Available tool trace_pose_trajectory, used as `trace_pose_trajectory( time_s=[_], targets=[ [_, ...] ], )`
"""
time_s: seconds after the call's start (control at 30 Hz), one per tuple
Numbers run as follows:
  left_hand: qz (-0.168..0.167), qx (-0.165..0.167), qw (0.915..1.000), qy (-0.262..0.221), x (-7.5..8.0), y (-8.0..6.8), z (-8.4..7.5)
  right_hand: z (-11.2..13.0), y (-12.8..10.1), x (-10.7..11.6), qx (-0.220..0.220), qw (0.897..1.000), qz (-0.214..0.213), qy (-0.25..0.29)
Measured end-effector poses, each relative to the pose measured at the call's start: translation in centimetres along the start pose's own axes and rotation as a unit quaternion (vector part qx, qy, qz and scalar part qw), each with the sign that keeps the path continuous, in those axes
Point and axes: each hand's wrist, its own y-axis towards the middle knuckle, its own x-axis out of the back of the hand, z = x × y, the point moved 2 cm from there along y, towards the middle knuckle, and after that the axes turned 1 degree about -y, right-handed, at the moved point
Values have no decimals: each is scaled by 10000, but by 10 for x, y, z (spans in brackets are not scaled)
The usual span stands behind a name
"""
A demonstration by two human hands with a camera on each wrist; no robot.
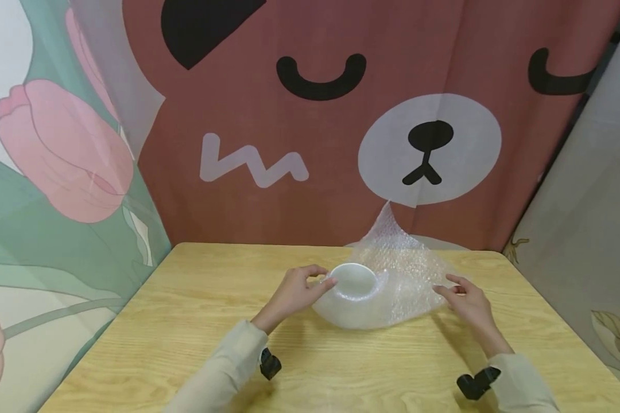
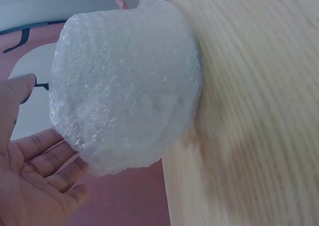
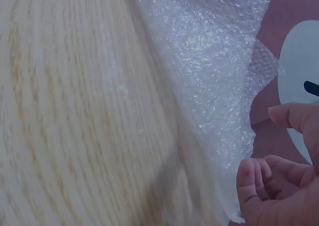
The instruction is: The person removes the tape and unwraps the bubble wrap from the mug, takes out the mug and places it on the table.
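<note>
A round white bowl (image 1: pixel 355 282) sits on a sheet of bubble wrap (image 1: pixel 408 287), which curves up around its lower side. From the left wrist view, the bubble wrap (image 2: pixel 127 86) covers the bowl's outside. My left hand (image 1: pixel 302 288) is at the bowl's left rim, fingers loosely extended and touching the wrap, thumb apart from the fingers. To the right, my right hand (image 1: pixel 467 301) is at the wrap's right edge. Its fingers (image 3: pixel 251 178) bend loosely against that edge, with a gap between thumb and fingers. The sheet's far corner stands up in a peak.
The wooden table (image 1: pixel 196 332) extends beneath everything. A brown curtain with a bear face (image 1: pixel 320 137) hangs right behind its far edge. A flowered curtain (image 1: pixel 62 172) is on the left, and a pale curtain (image 1: pixel 589 229) on the right.
</note>
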Motion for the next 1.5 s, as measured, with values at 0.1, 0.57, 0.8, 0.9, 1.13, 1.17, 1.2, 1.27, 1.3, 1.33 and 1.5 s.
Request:
trace_pose_trajectory(
  time_s=[0.1, 0.57, 0.8, 0.9, 1.13, 1.17, 1.2, 1.27, 1.3, 1.33, 1.5],
  targets=[
    [-105, -100, 9999, 38, 3, 2, 1, 7, 2, 0, 217, 9998, -24, 15],
    [-573, -368, 9976, 118, 16, 13, 0, 51, 2, 1, 2166, 9755, -360, 119],
    [-479, -642, 9968, -6, 17, 17, 2, 70, 5, -7, 2753, 9599, -105, 526],
    [-433, -612, 9972, -46, 15, 18, 3, 76, 6, -12, 2787, 9582, 86, 634],
    [-214, -486, 9986, 84, 11, 21, 4, 88, 7, -19, 2851, 9552, 468, 647],
    [-172, -474, 9987, 116, 10, 21, 5, 89, 7, -19, 2852, 9551, 484, 636],
    [-143, -448, 9988, 128, 10, 21, 5, 91, 7, -20, 2835, 9558, 493, 599],
    [-113, -401, 9991, 126, 9, 22, 6, 92, 7, -21, 2797, 9571, 526, 540],
    [-104, -410, 9990, 123, 9, 22, 6, 91, 8, -21, 2780, 9575, 557, 526],
    [-104, -413, 9990, 106, 8, 22, 6, 91, 8, -22, 2765, 9576, 600, 540],
    [-104, -462, 9989, 27, 6, 22, 7, 85, 14, -27, 2816, 9544, 807, 574]
  ],
)
